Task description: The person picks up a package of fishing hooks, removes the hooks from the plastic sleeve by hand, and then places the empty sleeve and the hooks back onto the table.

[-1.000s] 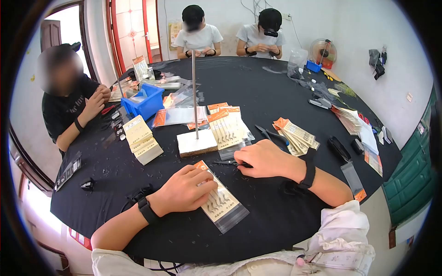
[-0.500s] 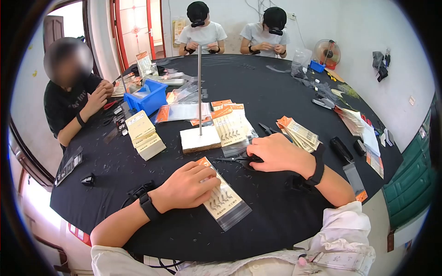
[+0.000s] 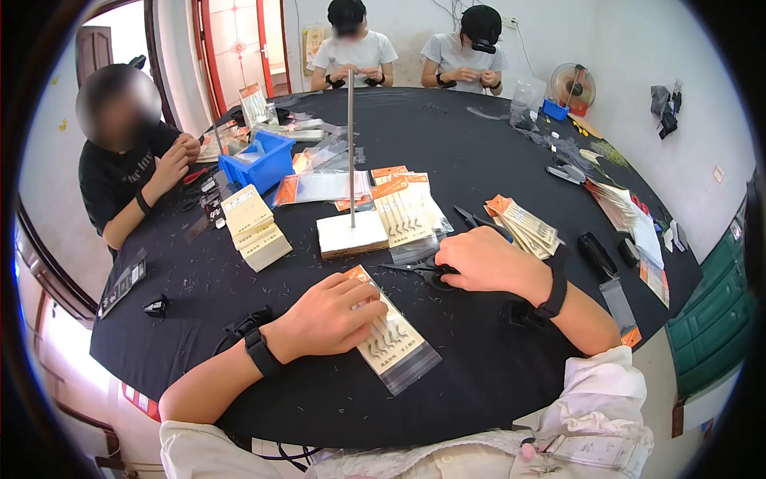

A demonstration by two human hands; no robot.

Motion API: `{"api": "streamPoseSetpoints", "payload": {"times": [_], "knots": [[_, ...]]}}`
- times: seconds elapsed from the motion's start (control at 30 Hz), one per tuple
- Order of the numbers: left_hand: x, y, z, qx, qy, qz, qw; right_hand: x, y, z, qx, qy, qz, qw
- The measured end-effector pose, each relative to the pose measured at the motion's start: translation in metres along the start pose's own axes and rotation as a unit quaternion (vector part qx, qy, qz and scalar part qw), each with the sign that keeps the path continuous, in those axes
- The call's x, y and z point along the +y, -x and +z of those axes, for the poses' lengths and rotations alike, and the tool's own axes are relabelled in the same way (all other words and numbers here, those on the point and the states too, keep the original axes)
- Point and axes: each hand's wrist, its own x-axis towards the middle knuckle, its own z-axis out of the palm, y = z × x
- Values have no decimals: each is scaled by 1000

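My left hand (image 3: 331,318) lies over the upper part of a clear packet of fishing hooks (image 3: 392,342), its fingers bent onto the card. The packet lies flat on the black cloth, with a row of dark hooks and a clear lower flap showing. My right hand (image 3: 499,262) is closed around the handles of black scissors (image 3: 415,268). Their blades point left, just above the packet, and my fingers partly hide the handles. Behind the scissors lie more hook packets (image 3: 403,215). To their left a metal rod (image 3: 351,152) stands upright in a white-topped block (image 3: 353,235).
Stacked cream cards (image 3: 257,230) and a blue bin (image 3: 257,164) stand to the left. Fanned packets (image 3: 523,226) and a black stapler-like object (image 3: 594,255) lie to the right. Three people sit around the round table (image 3: 447,136), one at the left (image 3: 128,176).
The view has shifted slightly, moving everything a little. Both my hands keep nearly the same positions on the packet and scissors. At the back, the left person's head and hands have moved.
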Motion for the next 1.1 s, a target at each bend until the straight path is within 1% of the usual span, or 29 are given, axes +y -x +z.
{"api": "streamPoseSetpoints", "payload": {"times": [0.17,0.37,0.53,0.67,0.73,0.93,1.1], "knots": [[0,1,-1,4,11,-3,1000,-2,0,-2,-34,21,7,999],[1,1,0,-10,9,-7,1000,0,2,3,-14,4,-4,1000],[1,0,-2,-5,8,-7,1000,-3,3,4,22,28,-34,999],[0,0,-1,-8,9,-11,1000,-5,3,9,31,47,-31,998],[1,-1,-2,-9,8,-11,1000,-4,3,12,57,50,-48,996],[0,0,0,3,-1,-1,1000,-2,4,11,67,47,-62,995],[1,0,0,8,8,-4,1000,-2,4,9,57,46,-56,996]]}}
